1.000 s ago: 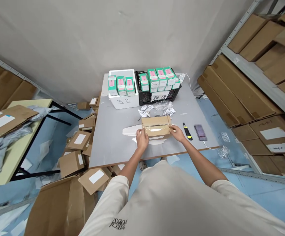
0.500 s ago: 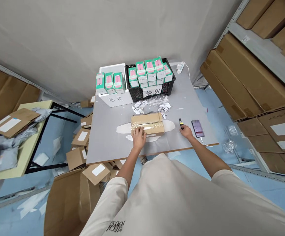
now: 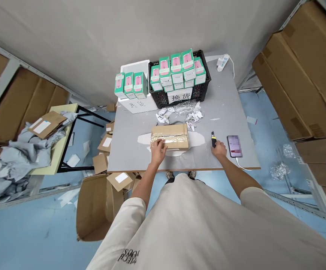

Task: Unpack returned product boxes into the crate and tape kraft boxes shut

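Carton (image 3: 171,129), one, brown: lying flat on the tabletop (image 3: 225,112), near its 6 o'clock edge, ahead of the wearer. Long axis is running 9 to 3 o'clock, about parallel to that edge; a long side is facing 6 o'clock. Glossy tape (image 3: 177,139) is following the same axis across the top; whether it is whole or slit cannot be told.

Left hand (image 3: 157,150): lying on the carton's 8 o'clock part, fingers bent and spread over it, pressing lightly by the look of it, gripping nothing.

Right hand (image 3: 219,149): at 3 o'clock, well apart from the carton, apparently gripping the near end of the cutter (image 3: 213,139), whose tip is pointing to 12.

Change: a second ago both hands were holding the carton's ends and the cutter was lying free. Now one hand is tending the carton and the other the tool, so steadying is seemingly falling to the left.

Surroundings, from the carton: white patch (image 3: 197,139) showing at 9 and 3; phone (image 3: 234,146) lying at 3, beyond the cutter; scraps (image 3: 164,114) and wrap (image 3: 186,107) lying around 12; crate (image 3: 161,99) standing at 12, bin (image 3: 150,105) between 10 and 11, both holding green boxes (image 3: 176,67).
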{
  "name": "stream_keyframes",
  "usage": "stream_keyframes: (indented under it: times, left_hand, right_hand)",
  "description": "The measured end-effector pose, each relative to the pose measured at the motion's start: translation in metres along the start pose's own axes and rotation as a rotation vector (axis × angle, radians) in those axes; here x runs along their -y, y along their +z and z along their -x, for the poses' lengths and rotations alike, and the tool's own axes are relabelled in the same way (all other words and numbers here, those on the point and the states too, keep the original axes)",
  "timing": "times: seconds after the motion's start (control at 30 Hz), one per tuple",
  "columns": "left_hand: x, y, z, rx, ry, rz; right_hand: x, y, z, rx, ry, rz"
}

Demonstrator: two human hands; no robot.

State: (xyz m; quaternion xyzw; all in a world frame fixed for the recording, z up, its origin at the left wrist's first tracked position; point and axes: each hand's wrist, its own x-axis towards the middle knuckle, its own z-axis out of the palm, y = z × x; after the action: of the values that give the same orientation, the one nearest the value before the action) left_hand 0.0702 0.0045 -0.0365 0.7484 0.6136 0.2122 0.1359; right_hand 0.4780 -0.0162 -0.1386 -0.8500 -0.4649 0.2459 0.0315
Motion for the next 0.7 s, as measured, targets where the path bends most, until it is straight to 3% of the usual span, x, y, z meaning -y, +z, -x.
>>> stream_keyframes:
  times: [0.1, 0.23, 0.33, 0.4, 0.57, 0.7]
  left_hand:
    - [0.001, 0.000, 0.001, 0.002, -0.003, -0.013]
    - [0.005, 0.000, 0.003, -0.008, 0.014, -0.011]
    - [0.008, -0.001, 0.006, -0.013, 0.028, -0.008]
    - [0.011, -0.004, 0.006, -0.012, 0.047, -0.007]
    - [0.023, -0.019, 0.006, -0.038, 0.104, 0.008]
    - [0.036, -0.026, 0.009, -0.053, 0.134, -0.023]
  right_hand:
    - [0.004, -0.007, -0.003, 0.006, 0.088, -0.164]
    - [0.023, -0.024, -0.005, -0.015, 0.205, -0.663]
    - [0.049, -0.044, -0.002, 0.045, 0.110, -1.018]
    - [0.070, -0.060, 0.004, 0.100, -0.010, -1.128]
    - [0.132, -0.097, 0.032, 0.122, -0.298, -0.944]
    - [0.188, -0.106, 0.069, 0.170, -0.623, -0.593]
